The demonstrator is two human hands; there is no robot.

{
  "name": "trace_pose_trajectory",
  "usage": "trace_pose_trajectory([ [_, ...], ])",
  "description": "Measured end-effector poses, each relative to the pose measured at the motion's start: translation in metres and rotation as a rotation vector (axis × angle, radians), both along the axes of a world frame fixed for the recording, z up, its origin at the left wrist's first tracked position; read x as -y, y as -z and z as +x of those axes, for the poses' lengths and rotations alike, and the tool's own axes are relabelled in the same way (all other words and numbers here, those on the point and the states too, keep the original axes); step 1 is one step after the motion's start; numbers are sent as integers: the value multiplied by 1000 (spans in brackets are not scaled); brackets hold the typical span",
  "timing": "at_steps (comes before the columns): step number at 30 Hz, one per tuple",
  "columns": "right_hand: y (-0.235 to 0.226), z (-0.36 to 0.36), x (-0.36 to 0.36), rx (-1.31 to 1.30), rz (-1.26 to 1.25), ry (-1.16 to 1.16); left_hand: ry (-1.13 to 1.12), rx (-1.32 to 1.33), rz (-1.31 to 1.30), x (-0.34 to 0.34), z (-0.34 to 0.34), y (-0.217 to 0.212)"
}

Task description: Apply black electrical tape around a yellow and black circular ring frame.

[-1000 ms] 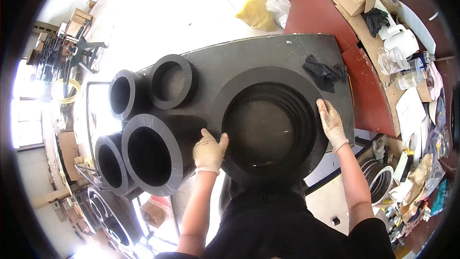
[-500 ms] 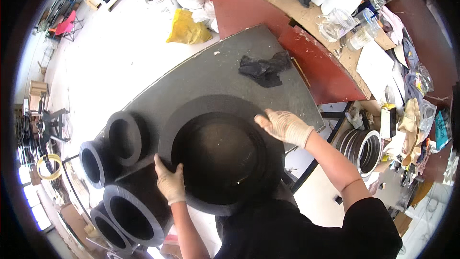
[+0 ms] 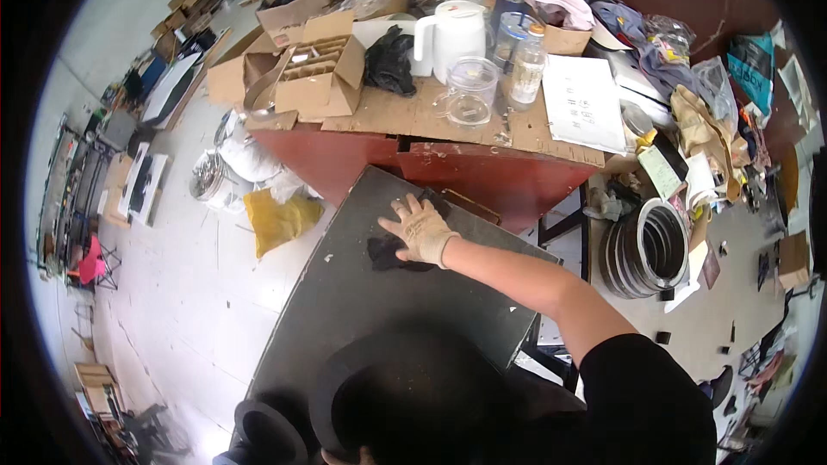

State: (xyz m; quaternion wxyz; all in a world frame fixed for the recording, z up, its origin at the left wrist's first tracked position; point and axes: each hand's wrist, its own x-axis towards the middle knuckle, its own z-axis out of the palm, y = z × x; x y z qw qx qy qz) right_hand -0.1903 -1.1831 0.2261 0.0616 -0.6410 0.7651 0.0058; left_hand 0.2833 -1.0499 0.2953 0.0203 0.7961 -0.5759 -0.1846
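We see the right hand point(image 3: 422, 231), gloved, its grip spread flat on a black cloth point(image 3: 389, 251) at the far end of the dark worktop point(image 3: 362, 319). The left hand point(image 3: 345, 456) barely shows beside the large black ring point(image 3: 405, 396); its grip we cannot tell.

The right hand point(image 3: 422, 228) wears a pale, cream-coloured work glove with a snug knit cuff at the wrist. The forearm beyond it is bare up to a short black sleeve point(image 3: 642, 387) of a black shirt.
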Motion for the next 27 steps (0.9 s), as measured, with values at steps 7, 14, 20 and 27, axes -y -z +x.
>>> trace_pose_trajectory([
  [7, 95, 4, -69, 639, 61, 304, 214, 204, 3, 11, -31, -32],
  [14, -59, -149, -198, 791, -948, 898, 983, -1002, -461, 35, -163, -142],
  [20, -132, -206, -203, -56, -838, 785, 1395, -1796, -660, 13, -266, -222],
  [27, -123, -7, -376, 469, -66, 407, 1374, -2079, -872, 10, -247, -281],
])
